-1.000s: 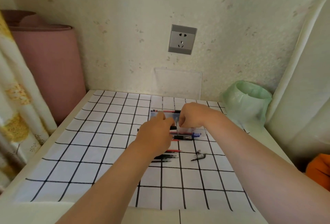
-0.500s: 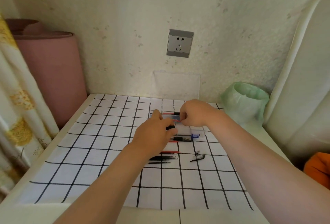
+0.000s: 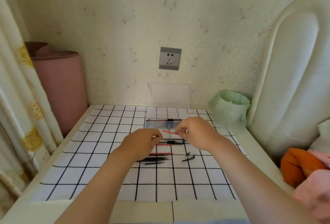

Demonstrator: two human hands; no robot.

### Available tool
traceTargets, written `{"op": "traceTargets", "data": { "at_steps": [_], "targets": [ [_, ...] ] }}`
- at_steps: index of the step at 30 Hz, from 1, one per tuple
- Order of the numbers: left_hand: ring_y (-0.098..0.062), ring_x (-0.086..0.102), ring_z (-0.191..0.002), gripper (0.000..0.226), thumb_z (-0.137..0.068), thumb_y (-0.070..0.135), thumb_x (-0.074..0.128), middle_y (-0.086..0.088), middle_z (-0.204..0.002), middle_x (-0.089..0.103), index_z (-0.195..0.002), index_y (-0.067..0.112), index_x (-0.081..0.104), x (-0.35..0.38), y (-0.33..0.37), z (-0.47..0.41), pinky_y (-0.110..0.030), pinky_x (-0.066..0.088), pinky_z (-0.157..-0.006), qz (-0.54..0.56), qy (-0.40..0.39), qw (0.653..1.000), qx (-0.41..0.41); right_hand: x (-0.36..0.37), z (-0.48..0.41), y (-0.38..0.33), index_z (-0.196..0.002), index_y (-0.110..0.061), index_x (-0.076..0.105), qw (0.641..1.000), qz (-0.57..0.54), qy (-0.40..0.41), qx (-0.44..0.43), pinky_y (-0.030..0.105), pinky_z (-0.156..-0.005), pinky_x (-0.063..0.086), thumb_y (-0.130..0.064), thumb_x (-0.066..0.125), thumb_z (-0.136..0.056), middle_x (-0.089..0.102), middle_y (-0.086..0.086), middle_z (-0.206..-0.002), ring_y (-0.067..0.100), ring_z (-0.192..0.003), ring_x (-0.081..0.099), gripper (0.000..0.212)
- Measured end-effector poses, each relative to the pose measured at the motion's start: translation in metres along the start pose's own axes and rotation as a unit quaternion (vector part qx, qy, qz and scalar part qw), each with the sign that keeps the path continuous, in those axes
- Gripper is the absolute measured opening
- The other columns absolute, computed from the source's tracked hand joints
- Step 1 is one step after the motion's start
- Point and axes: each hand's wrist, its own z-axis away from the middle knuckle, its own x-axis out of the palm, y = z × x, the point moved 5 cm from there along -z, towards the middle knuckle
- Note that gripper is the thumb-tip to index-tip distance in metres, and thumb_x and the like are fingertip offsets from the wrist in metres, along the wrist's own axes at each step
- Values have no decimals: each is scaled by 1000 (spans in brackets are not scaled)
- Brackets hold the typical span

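Head view: a white desk (image 3: pixel 142 213) stands against a speckled wall, most of its top under a white cloth with a black grid (image 3: pixel 107 134). A rolled pink mat (image 3: pixel 60 88) stands upright at the far left corner, and a bin lined with a pale green bag (image 3: pixel 230 109) sits at the far right. A clear plastic box (image 3: pixel 157 125) lies on the cloth toward the back, with a red-and-black pen (image 3: pixel 164 120) along its far edge. Both bare forearms reach in from below. The right hand (image 3: pixel 196 134) hovers over the near side of the box, thumb and forefinger pinching one end of the red refill (image 3: pixel 169 132). That refill is a thin, straight, bright red stick, tilted slightly, its free end pointing left toward the other hand and raised clear of the cloth. The left hand (image 3: pixel 141 143) is just to the left of it, knuckles up and fingers curled under; something dark shows at the fingertips, but I cannot tell whether it is being gripped. A black pen (image 3: pixel 175 142) lies just in front of the box, between the two hands. Nearer still lie a loose red stick (image 3: pixel 160 154), a row of black refills (image 3: pixel 155 160) side by side, and a small bent black part (image 3: pixel 188 158) off to their right.
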Motion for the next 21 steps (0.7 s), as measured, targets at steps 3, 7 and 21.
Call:
{"op": "traceTargets", "data": {
  "at_steps": [3, 7, 21],
  "targets": [
    [-9, 61, -87, 21, -101, 37, 46, 12, -97, 67, -108, 37, 65, 0, 7, 6, -33, 53, -83, 21, -8, 1000, 9, 5, 17, 3, -101, -32, 74, 1000, -1, 21, 22, 26, -79, 51, -14, 61, -91, 71, -11, -100, 7, -87, 63, 24],
    [-9, 56, -72, 21, -101, 34, 46, 8, -86, 65, -107, 33, 66, 3, 17, 11, -27, 46, -67, 49, -23, 998, 26, 6, 28, 5, -103, -33, 73, 999, -3, 37, 30, 23, -76, 48, -17, 58, -93, 71, -12, -103, 5, -86, 61, 25],
    [-7, 57, -74, 21, -102, 32, 44, 11, -86, 64, -107, 38, 63, 7, 16, 8, -24, 46, -67, 41, -30, 998, 22, 12, 24, 8, -103, -34, 74, 999, 12, 30, 0, 20, -70, 42, -19, 59, -93, 69, -12, -100, 8, -86, 62, 24]
  ]
}}
